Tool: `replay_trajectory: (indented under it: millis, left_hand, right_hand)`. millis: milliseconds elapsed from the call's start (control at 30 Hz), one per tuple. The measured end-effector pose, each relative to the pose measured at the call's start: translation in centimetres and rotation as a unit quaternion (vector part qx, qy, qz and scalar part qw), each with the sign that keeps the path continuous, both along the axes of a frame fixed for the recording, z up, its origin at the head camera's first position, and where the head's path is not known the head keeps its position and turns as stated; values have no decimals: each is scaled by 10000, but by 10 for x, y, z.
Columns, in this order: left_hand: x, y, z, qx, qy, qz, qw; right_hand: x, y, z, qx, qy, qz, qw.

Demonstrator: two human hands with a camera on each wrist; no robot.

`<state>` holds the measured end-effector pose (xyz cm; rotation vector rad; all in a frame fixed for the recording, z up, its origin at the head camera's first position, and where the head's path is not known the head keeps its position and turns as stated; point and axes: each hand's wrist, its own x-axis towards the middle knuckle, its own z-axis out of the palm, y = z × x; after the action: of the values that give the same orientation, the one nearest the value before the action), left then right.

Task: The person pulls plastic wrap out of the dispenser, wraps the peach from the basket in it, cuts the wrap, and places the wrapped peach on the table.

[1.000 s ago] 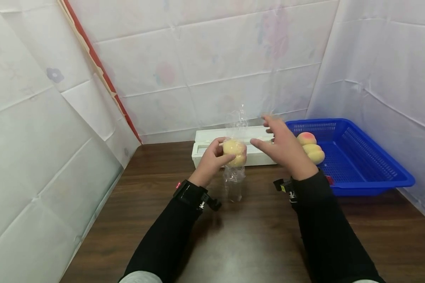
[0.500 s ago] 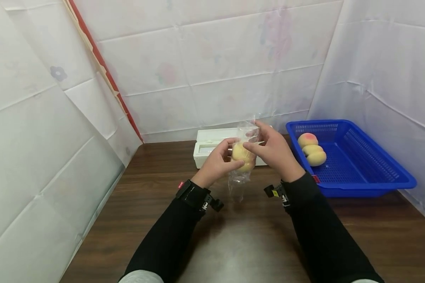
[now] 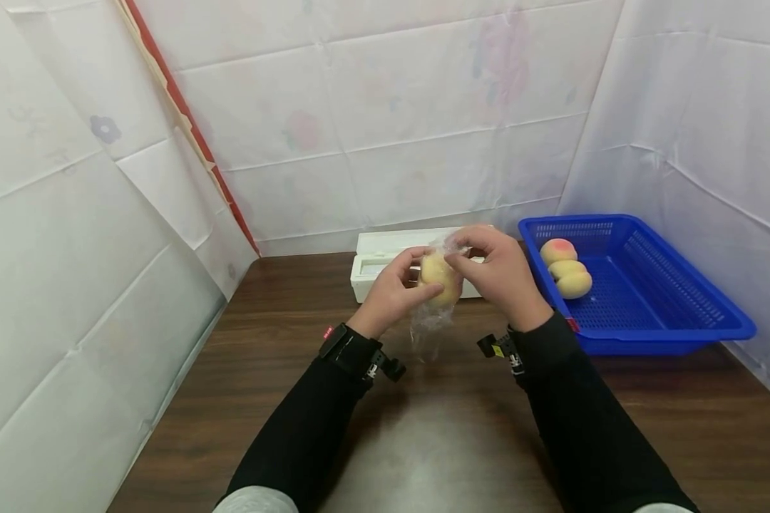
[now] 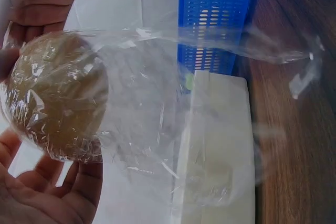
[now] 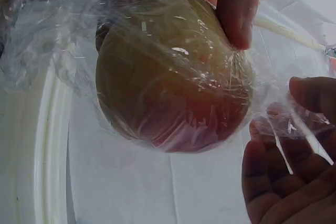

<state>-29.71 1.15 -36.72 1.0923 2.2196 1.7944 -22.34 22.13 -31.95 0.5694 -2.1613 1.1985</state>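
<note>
A yellow peach with a red blush (image 3: 438, 272), wrapped in clear plastic wrap (image 5: 47, 40), is held up over the table. My left hand (image 3: 393, 293) grips the peach from the left, its thumb across the front. From the right, my right hand (image 3: 505, 269) pinches the gathered wrap at the peach's top, and the right wrist view shows film between that hand's thumb and fingers (image 5: 268, 182). Below the peach a loose, crumpled tail of wrap hangs down; it spreads wide in the left wrist view.
Behind the hands stands a long white box (image 3: 372, 267) with its lid raised, partly hidden by them. A blue plastic basket (image 3: 667, 335) sits at the right, with several peaches (image 3: 574, 285) at its left side. White sheeting (image 3: 295, 178) walls in the dark wooden table (image 3: 282, 342).
My right hand has come left from its spread pose near the basket to the top of the peach and gathered the upstanding wrap. The left hand and peach have shifted slightly right.
</note>
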Motion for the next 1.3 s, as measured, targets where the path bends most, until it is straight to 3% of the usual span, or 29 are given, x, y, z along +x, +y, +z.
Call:
replay_trajectory:
  millis: [233,500,700,867,1100,1300]
  left_hand:
    - [-4,-2,1,479,-214,-198,9984]
    - [-7,-4,7,1002,-576,-107,9932]
    - [-5,-7,13,1233,-1075,-246,9862]
    - [-4,-9,14,1075,-1246,-354,9857]
    - [-2,-11,15,767,-1271,-536,9875]
    - [-3,-12,15,639,-1015,-707,9903]
  right_hand:
    - [-2,-5,-1,779,1191,50,9898]
    - [-7,-6,-5,1503,1857,237,9707]
    - [-11,-4,-7,1823,1874,349,9646]
    - [-11,-1,-7,2002,1479,317,9680]
    - [-10,4,-6,1776,945,245,9793]
    - [-10,4,-6,1889,1233,171,9741]
